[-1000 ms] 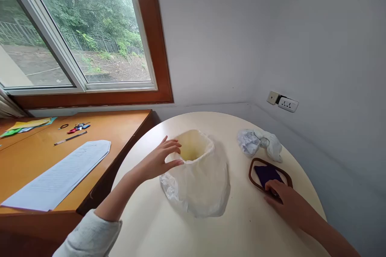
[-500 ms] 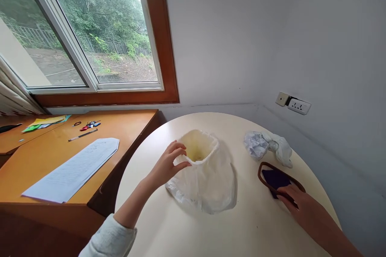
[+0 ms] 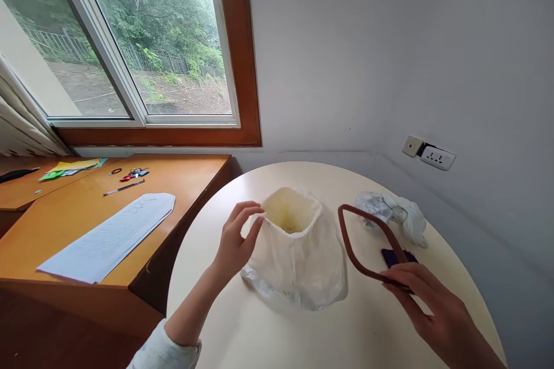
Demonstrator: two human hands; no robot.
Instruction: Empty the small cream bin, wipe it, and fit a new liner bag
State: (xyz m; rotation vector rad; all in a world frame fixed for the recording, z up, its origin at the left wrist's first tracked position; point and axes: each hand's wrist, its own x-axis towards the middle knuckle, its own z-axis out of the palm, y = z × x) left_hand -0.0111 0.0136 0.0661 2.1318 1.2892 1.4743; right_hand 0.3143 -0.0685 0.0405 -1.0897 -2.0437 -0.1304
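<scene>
A translucent white plastic bag (image 3: 298, 274) lines an upright bin, its top folded over the rim and draped down to the tabletop. The bin's inside (image 3: 288, 216) looks yellowish through the film. At the left of the rim, my left hand (image 3: 237, 239) pinches the bag's edge between thumb and fingers. My right hand (image 3: 433, 305) grips a brown rounded-rectangular ring (image 3: 367, 271) by its near end, holding it tilted above the table, to the right of the bin. Beneath the ring lies a dark purple piece (image 3: 392, 258), partly hidden by the ring and hand.
Crumpled plastic bags (image 3: 400, 213) lie at the right of the round cream table (image 3: 216, 300). A wooden desk (image 3: 190, 184) on the left carries paper sheets (image 3: 112, 236), a pen (image 3: 123, 187) and keys (image 3: 134, 174). A wall socket (image 3: 438, 157) is on the right.
My right hand has lifted the brown ring off the table and moved it left towards the bin, uncovering the purple piece. My left hand has stayed at the rim, its fingers drawn closer together.
</scene>
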